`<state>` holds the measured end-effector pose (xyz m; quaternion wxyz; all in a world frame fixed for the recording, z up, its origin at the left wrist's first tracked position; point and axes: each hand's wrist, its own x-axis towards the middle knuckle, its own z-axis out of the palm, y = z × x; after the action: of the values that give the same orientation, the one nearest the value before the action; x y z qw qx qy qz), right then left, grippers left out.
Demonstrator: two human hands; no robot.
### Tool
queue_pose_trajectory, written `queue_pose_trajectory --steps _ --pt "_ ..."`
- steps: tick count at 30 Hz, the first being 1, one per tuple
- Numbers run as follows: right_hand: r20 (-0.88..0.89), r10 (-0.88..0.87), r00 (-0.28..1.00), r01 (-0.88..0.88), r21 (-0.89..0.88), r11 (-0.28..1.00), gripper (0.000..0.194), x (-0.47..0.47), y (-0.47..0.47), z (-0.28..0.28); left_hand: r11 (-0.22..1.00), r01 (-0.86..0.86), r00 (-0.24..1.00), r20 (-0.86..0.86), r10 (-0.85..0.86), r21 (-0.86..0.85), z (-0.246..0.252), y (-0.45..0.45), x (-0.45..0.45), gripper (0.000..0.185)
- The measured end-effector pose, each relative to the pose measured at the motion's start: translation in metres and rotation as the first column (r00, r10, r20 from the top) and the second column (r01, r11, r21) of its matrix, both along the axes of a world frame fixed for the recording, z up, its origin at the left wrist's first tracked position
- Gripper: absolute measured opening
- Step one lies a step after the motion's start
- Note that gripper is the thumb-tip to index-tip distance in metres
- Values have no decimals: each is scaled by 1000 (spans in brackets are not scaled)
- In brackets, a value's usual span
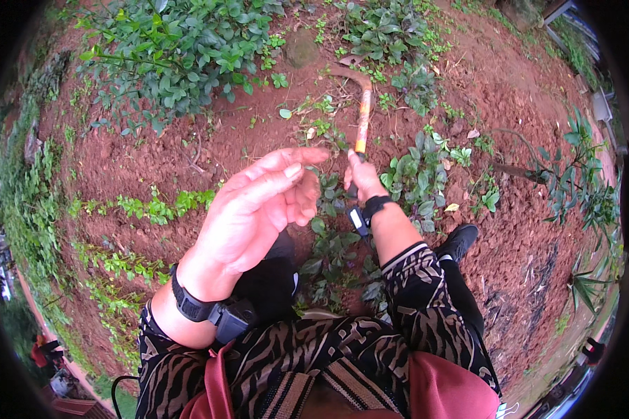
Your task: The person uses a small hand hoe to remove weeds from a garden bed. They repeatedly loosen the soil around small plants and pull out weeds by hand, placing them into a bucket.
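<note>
My right hand (364,178) grips the black handle of a sickle-like hand tool (364,120). Its shaft is orange and yellow, and its curved, rust-brown blade (348,72) hooks left, low over the red soil. Raised in front of me, my left hand (264,199) has loosely bent fingers and holds nothing visible. Dark-leaved low plants (416,175) grow right beside my right hand. Small green weeds (322,127) dot the soil left of the tool's shaft. Whether the blade touches the ground cannot be made out.
A leafy bush (188,52) stands at the upper left, and a dark leafy clump (385,29) lies beyond the blade. Light-green vines (157,207) run along the left. My black shoe (458,241) rests on soil at right, near a thin-stemmed shrub (568,183).
</note>
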<state>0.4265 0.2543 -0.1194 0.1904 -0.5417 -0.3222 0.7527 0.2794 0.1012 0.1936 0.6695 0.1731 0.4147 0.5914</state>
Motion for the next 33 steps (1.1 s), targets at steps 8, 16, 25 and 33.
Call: queue_pose_trajectory --steps 8,16,25,33 --pt "104 91 990 -93 15 996 39 29 -52 5 999 25 1000 5 -26 23 1 1 4 44" --pt "807 -190 559 -676 577 459 34 85 11 24 998 38 999 -12 -38 43 2 1 4 43" --pt "982 32 185 -953 171 250 58 58 67 93 1000 19 999 -35 -18 18 4 1 9 42" --pt "983 84 164 -943 131 305 45 26 99 105 998 63 998 -31 -62 28 3 2 7 38"
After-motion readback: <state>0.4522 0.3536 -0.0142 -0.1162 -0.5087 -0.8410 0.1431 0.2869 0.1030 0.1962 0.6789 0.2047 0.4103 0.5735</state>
